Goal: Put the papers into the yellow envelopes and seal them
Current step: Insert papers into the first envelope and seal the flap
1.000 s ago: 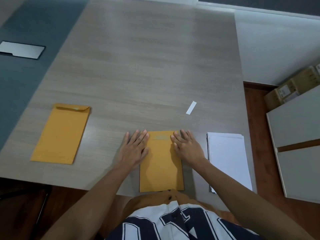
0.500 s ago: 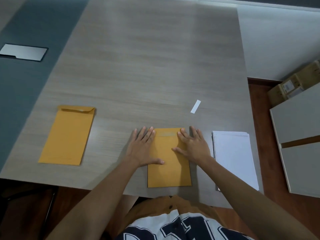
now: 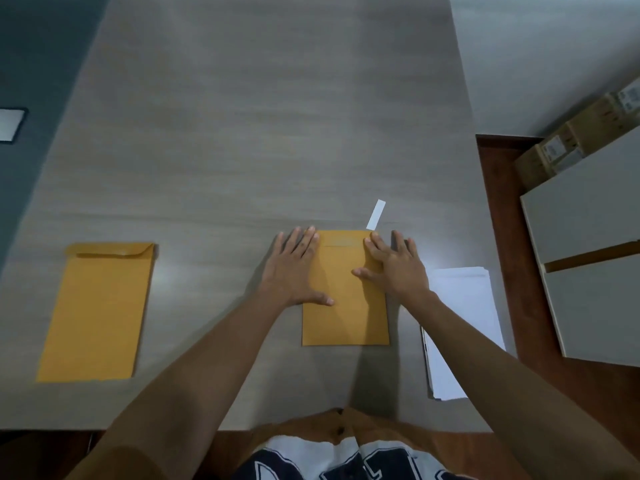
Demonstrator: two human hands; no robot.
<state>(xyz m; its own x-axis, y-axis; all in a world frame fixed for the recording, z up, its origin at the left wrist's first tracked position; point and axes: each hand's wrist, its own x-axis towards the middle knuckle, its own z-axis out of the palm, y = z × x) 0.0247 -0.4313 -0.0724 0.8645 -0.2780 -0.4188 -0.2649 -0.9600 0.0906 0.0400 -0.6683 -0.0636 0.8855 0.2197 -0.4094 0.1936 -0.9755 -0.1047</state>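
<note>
A yellow envelope (image 3: 346,313) lies flat in front of me with its flap folded down at the far end. My left hand (image 3: 294,268) presses flat on its left edge, fingers straight, thumb on the paper. On the envelope's upper right corner my right hand (image 3: 394,268) lies flat with its thumb stretched left. A second yellow envelope (image 3: 98,313) lies at the left with its flap closed. A stack of white papers (image 3: 464,323) sits at the right, partly under my right forearm.
A small white strip (image 3: 375,214) lies just beyond the middle envelope. The wooden table (image 3: 259,116) stretches far ahead. White cabinets (image 3: 588,254) and cardboard boxes (image 3: 575,140) stand on the floor to the right.
The envelope and both hands have shifted away from me on the table. My thumbs have spread out onto the envelope's face.
</note>
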